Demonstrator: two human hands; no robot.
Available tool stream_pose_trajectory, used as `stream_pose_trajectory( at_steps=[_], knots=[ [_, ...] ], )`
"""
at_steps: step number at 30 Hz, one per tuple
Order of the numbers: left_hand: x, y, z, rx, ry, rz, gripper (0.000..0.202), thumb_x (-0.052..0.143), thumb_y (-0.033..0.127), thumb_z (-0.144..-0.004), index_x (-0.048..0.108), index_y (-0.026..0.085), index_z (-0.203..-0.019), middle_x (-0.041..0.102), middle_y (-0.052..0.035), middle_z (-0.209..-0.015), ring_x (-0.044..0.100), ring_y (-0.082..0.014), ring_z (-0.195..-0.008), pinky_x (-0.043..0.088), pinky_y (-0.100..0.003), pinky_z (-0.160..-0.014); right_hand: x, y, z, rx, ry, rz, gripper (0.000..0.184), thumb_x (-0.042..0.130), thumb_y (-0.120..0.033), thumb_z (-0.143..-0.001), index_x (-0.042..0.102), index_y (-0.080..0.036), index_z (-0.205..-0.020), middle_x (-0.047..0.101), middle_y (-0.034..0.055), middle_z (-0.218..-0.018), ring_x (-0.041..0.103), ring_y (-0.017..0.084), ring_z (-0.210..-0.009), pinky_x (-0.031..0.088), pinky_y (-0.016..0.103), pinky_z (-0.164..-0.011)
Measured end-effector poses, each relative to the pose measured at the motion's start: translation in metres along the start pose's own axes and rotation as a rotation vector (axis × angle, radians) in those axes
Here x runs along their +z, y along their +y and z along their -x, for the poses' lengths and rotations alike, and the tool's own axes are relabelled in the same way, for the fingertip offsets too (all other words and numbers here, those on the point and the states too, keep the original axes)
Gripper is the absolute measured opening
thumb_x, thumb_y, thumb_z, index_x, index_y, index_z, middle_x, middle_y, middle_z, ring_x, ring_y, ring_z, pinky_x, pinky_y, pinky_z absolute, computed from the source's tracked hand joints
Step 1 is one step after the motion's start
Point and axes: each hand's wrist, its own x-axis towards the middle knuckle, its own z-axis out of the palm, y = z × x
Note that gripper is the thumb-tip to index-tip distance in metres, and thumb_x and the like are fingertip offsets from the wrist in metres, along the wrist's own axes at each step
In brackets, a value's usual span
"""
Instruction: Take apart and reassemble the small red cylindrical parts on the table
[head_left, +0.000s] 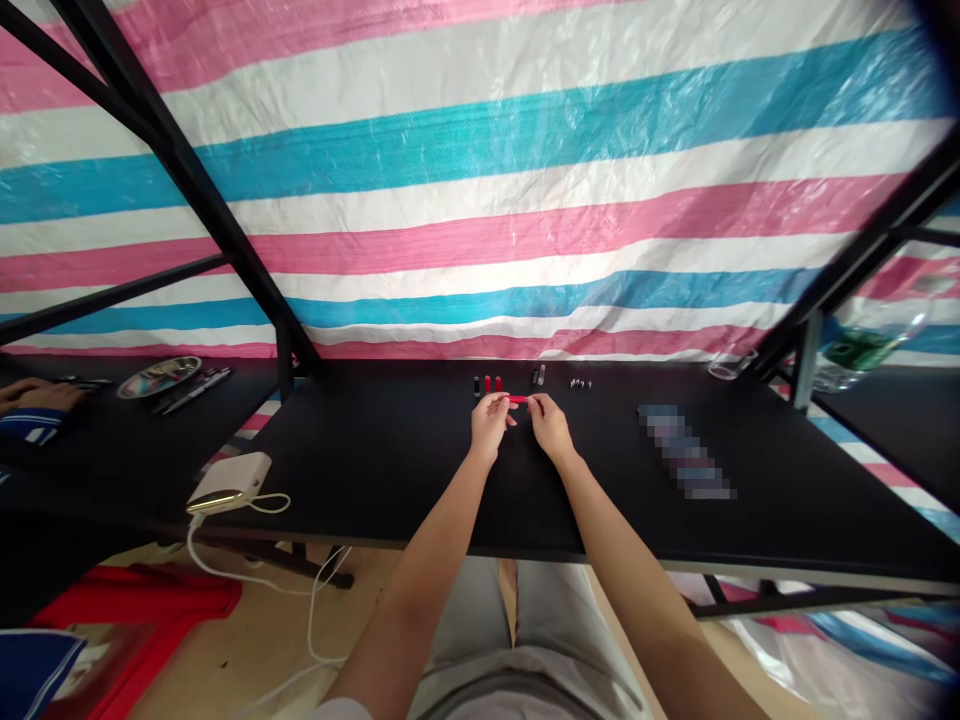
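Observation:
Over the middle of the black table, my left hand (490, 424) pinches one end of a slim red rod-shaped piece (517, 399). It looks like part of a pen, though its exact kind is too small to tell. At its other end are the closed fingertips of my right hand (550, 426). Just beyond my hands stand a small black cylinder (476, 386) and two red ones (487, 384). Farther right are a dark and a clear small piece (541, 375), then a row of several tiny silvery pieces (580, 384).
A white power bank (229, 482) with a cable lies at the table's left. On the right are a blurred-out flat object (684, 450) and a clear cup (731, 362). Another person's hand (49, 396), a round metal dish (159, 377) and pens (196, 390) occupy the left neighbouring table.

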Motion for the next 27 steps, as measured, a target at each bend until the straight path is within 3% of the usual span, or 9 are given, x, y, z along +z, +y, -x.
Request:
stream_pose_trajectory(
  at_steps=[5,9,16,19,24,27],
  knots=[
    [-0.004,0.006,0.002,-0.058,0.002,0.112,0.037,0.059,0.045,-0.073,0.054,0.012,-0.088,0.065,-0.0084,-0.082,0.053,-0.0056,-0.046,0.034,-0.018,-0.043,-0.001,-0.009,0.005,-0.043,-0.043,-0.107,0.041,0.032,-0.053,-0.085,0.055,-0.019,-0.080,0.057,0.0007,-0.067,0.052,0.013,-0.059,0.041,0.023,-0.059],
    [-0.002,0.006,0.002,-0.104,-0.026,0.153,0.041,0.060,0.050,-0.070,0.054,0.013,-0.087,0.066,-0.0084,-0.084,0.053,-0.0053,-0.048,0.035,-0.018,-0.045,-0.003,-0.014,0.007,-0.013,0.000,-0.161,0.047,0.029,-0.057,-0.084,0.052,-0.019,-0.068,0.052,-0.0010,-0.058,0.047,0.011,-0.052,0.039,0.022,-0.054],
    [0.000,0.005,0.005,-0.132,-0.163,0.189,0.040,0.069,0.041,-0.064,0.059,0.013,-0.090,0.065,-0.0058,-0.080,0.053,-0.0060,-0.052,0.038,-0.019,-0.048,-0.005,-0.017,0.008,-0.017,0.020,-0.201,0.048,0.031,-0.057,-0.084,0.051,-0.019,-0.063,0.051,-0.0009,-0.055,0.048,0.012,-0.053,0.039,0.022,-0.054],
    [-0.001,0.005,0.005,-0.144,-0.138,0.221,0.038,0.068,0.040,-0.064,0.060,0.013,-0.090,0.065,-0.0060,-0.082,0.052,-0.0053,-0.052,0.038,-0.019,-0.049,-0.003,-0.015,0.007,-0.039,0.013,-0.203,0.045,0.032,-0.055,-0.084,0.054,-0.019,-0.067,0.053,-0.0005,-0.058,0.049,0.012,-0.054,0.040,0.023,-0.055],
    [-0.004,0.005,0.002,-0.131,-0.036,0.281,0.036,0.068,0.041,-0.065,0.060,0.013,-0.087,0.063,-0.0049,-0.080,0.049,-0.0033,-0.050,0.036,-0.018,-0.048,0.003,-0.009,0.005,-0.067,-0.029,-0.237,0.040,0.039,-0.051,-0.082,0.055,-0.018,-0.100,0.062,0.0041,-0.083,0.054,0.012,-0.064,0.045,0.025,-0.061],
    [-0.005,0.005,0.001,-0.121,-0.022,0.279,0.035,0.068,0.041,-0.064,0.060,0.013,-0.084,0.062,-0.0037,-0.078,0.048,-0.0030,-0.049,0.035,-0.019,-0.048,0.005,-0.007,0.004,-0.118,-0.037,-0.228,0.039,0.045,-0.046,-0.081,0.054,-0.018,-0.106,0.062,0.0056,-0.092,0.055,0.012,-0.068,0.046,0.026,-0.065]
  ],
)
